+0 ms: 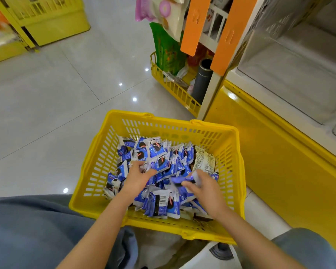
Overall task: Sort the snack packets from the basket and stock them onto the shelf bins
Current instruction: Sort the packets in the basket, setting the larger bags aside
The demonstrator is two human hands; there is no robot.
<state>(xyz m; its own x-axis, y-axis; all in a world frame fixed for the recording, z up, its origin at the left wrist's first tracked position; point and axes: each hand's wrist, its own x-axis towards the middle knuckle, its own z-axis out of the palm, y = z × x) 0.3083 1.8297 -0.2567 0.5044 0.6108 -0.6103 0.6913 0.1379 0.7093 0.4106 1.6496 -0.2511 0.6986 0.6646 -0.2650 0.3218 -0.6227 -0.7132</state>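
Note:
A yellow plastic basket stands on the floor in front of me, filled with several small blue-and-white snack packets. One beige packet lies at the basket's right side. My left hand reaches into the pile, fingers curled among the blue packets near the middle. My right hand pinches a blue packet just above the pile; the packet is blurred. Both forearms come in from the bottom of the view.
A yellow and white shelf unit with clear bins stands on the right. Beyond the basket is a low yellow wire rack with hanging bags, a dark tube and orange panels. Another yellow shelf is far left. Grey tiled floor lies left.

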